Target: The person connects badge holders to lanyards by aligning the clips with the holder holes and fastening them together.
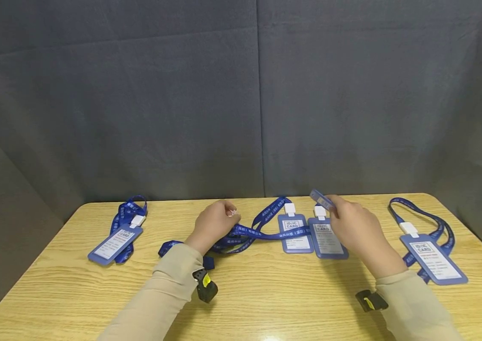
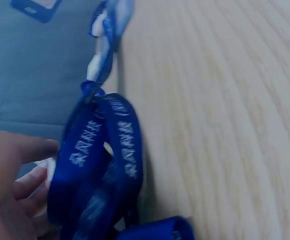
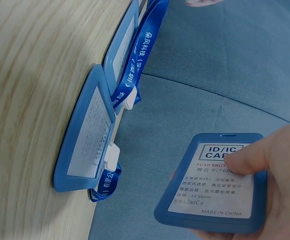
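My left hand (image 1: 213,226) is over the tangled blue lanyards (image 1: 234,244) at mid-table. Its thumb and fingertips pinch a small whitish clip (image 1: 233,212), partly hidden by the fingers. Printed blue straps (image 2: 127,140) hang right beside that hand in the left wrist view. Raised above the table, my right hand (image 1: 358,232) grips a blue ID card holder (image 3: 210,195), thumb across its printed face. No strap runs through its top slot (image 3: 229,135). Below and beside this hand lie two card holders with white clips, one (image 1: 295,239) left of the other (image 1: 330,241).
Another card holder with its lanyard (image 1: 114,244) lies at the table's left. A further holder (image 1: 434,260) rests at the right with its strap looped behind. A grey cloth curtain (image 1: 258,104) rises along the back edge of the wooden table (image 1: 275,303).
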Tool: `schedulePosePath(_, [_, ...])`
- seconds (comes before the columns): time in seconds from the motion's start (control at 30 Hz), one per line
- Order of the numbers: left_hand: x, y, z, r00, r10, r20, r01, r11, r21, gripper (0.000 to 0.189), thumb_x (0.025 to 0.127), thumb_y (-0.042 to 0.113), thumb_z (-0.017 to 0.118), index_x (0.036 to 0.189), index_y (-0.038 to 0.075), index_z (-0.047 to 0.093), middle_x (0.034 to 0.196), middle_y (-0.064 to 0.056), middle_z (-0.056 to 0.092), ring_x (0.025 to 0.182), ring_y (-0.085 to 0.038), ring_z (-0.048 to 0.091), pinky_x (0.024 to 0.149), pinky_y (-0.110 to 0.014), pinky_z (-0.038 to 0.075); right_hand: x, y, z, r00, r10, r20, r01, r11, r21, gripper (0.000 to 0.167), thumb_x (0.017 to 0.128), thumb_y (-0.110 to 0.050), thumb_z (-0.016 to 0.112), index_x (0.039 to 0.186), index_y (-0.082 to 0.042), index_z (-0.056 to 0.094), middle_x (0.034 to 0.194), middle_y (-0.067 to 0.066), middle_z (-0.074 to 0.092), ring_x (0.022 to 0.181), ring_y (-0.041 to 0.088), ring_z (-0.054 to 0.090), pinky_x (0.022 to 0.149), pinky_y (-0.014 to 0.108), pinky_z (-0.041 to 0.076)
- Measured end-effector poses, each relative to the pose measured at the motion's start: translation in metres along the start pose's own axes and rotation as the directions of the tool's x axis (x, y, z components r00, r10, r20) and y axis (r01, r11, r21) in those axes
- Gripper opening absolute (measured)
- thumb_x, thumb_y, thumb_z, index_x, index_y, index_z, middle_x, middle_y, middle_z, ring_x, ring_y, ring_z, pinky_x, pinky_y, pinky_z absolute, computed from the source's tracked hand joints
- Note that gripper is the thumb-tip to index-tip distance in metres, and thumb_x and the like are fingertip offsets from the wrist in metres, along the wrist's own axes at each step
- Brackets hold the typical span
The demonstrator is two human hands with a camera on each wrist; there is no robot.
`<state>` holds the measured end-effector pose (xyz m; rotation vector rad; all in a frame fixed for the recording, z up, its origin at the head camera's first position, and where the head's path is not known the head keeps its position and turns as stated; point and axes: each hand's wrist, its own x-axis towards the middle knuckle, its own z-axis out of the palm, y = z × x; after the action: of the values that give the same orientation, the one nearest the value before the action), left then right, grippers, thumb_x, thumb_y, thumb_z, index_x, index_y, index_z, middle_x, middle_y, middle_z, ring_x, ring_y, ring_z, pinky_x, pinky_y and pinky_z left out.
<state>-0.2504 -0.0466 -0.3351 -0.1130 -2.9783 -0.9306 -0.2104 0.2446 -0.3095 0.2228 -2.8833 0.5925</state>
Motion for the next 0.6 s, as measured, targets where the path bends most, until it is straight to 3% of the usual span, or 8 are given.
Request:
schedulePosePath(0.17, [0.001, -0.002, -0.018, 0.998, -0.011, -0.055, -0.002, 0.973, -0.231, 0.030, 0.099, 0.022, 0.062, 0.120, 0.001, 0.065, 0.108, -0.011, 0.065, 0.084, -0.020, 0.058, 0.072, -0.034, 0.047, 0.000, -0.001, -0.001, 1.000, 0.006, 0.011, -0.006, 1.000, 0.003, 0.038, 0.100, -0.008, 0.046, 0.134, 0.006, 0.053, 0.096, 0.023, 0.068, 0.061, 0.024, 0.053, 0.049, 0.035, 0.037])
schedulePosePath(0.27, [0.001, 0.000, -0.036, 0.995, -0.007, -0.103, -0.021, 0.962, -0.271, 0.027, 0.101, 0.024, 0.060, 0.117, 0.003, 0.066, 0.109, -0.011, 0.065, 0.090, -0.023, 0.059, 0.077, -0.037, 0.047, 0.000, -0.002, -0.002, 1.000, 0.003, 0.015, -0.003, 1.000, 0.003, 0.038, 0.099, -0.008, 0.046, 0.134, 0.005, 0.053, 0.097, 0.023, 0.067, 0.062, 0.024, 0.053, 0.050, 0.035, 0.037])
schedulePosePath(0.43, [0.001, 0.009, -0.075, 0.979, 0.036, -0.201, -0.073, 0.981, -0.179, 0.028, 0.103, 0.031, 0.055, 0.117, 0.008, 0.064, 0.114, -0.010, 0.068, 0.098, -0.026, 0.063, 0.084, -0.044, 0.047, 0.000, -0.003, -0.003, 1.000, -0.001, 0.012, 0.001, 1.000, 0.001, 0.039, 0.100, -0.009, 0.045, 0.135, 0.005, 0.052, 0.094, 0.022, 0.067, 0.059, 0.023, 0.052, 0.047, 0.035, 0.036])
schedulePosePath(0.6, [-0.003, 0.023, -0.117, 0.951, 0.117, -0.285, -0.128, 0.992, -0.021, 0.030, 0.102, 0.037, 0.056, 0.119, 0.013, 0.065, 0.111, -0.007, 0.070, 0.090, -0.025, 0.063, 0.073, -0.043, 0.044, 0.001, -0.002, -0.003, 1.000, -0.002, 0.018, 0.002, 1.000, 0.005, 0.039, 0.100, -0.010, 0.044, 0.136, 0.005, 0.052, 0.090, 0.019, 0.065, 0.057, 0.022, 0.050, 0.047, 0.034, 0.035])
